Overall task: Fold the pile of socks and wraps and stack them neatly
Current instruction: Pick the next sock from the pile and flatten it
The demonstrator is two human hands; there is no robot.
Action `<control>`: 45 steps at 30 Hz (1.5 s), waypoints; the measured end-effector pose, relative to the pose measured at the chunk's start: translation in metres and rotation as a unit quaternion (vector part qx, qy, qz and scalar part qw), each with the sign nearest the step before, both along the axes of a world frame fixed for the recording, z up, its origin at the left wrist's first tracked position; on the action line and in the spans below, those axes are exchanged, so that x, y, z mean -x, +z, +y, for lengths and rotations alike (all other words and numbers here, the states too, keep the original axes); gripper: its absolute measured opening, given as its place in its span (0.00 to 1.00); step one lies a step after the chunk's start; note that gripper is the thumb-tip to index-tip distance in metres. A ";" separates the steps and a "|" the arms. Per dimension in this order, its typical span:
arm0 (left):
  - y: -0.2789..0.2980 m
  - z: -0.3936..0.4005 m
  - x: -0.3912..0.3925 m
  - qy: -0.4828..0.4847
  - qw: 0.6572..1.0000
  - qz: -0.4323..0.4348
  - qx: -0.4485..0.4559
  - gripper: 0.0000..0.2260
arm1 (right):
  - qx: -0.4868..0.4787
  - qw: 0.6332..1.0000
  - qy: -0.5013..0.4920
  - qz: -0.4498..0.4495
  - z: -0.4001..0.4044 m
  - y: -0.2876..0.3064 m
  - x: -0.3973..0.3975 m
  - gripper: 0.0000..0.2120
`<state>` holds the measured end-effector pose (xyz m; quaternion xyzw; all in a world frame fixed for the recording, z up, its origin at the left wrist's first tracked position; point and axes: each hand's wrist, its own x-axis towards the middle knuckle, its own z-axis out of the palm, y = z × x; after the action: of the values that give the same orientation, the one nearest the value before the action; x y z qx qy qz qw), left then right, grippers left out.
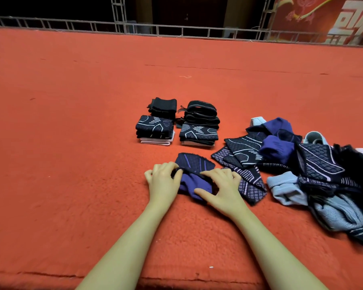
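Note:
A dark navy and purple sock (194, 167) lies on the red carpet in front of me, partly doubled over. My left hand (162, 181) pinches its left edge with curled fingers. My right hand (221, 186) grips its right side, thumb on the purple part. Beyond it stand several neat stacks: a patterned stack at the left (154, 129), a patterned stack at the right (198, 133), a black folded stack (164, 106) and a stack of black wraps (201, 111). A loose pile of navy, purple and light blue socks (306, 170) spreads at the right.
Red carpet (72, 132) covers the whole floor. A patterned sock (250, 186) lies just right of my right hand. A metal truss railing (118, 26) runs along the far edge, with a red banner (327, 17) at the back right.

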<state>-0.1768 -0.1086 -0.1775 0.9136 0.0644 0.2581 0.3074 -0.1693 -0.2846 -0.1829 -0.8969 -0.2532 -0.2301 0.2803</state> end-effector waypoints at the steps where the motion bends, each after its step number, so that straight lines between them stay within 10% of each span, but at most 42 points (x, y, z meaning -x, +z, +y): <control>1: -0.001 0.001 0.001 -0.016 1.000 -0.010 0.006 0.02 | 0.010 1.000 -0.007 -0.003 0.001 -0.001 -0.002 0.24; 9: -0.008 0.004 0.016 -0.123 0.989 -0.013 -0.083 0.28 | 0.034 0.989 -0.141 0.038 0.004 -0.002 -0.015 0.17; 22: -0.007 0.000 0.001 0.021 0.996 0.019 -0.089 0.14 | -0.031 0.998 -0.006 0.062 -0.003 0.002 0.003 0.27; 29: -0.002 0.003 0.010 -0.041 0.999 -0.019 -0.006 0.23 | -0.031 0.988 -0.137 0.066 0.005 0.002 -0.011 0.16; 34: -0.006 0.005 0.009 -0.081 0.996 -0.025 -0.015 0.09 | -0.017 0.979 -0.189 0.076 0.010 0.005 -0.017 0.18; 45: -0.002 -0.002 0.014 -0.104 0.991 -0.067 -0.058 0.16 | -0.057 0.997 -0.013 -0.060 0.010 0.002 -0.002 0.12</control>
<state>-0.1908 -0.1109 -0.1792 0.9121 -0.0672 0.2887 0.2831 -0.1675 -0.2749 -0.1808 -0.8673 -0.2448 -0.3009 0.3120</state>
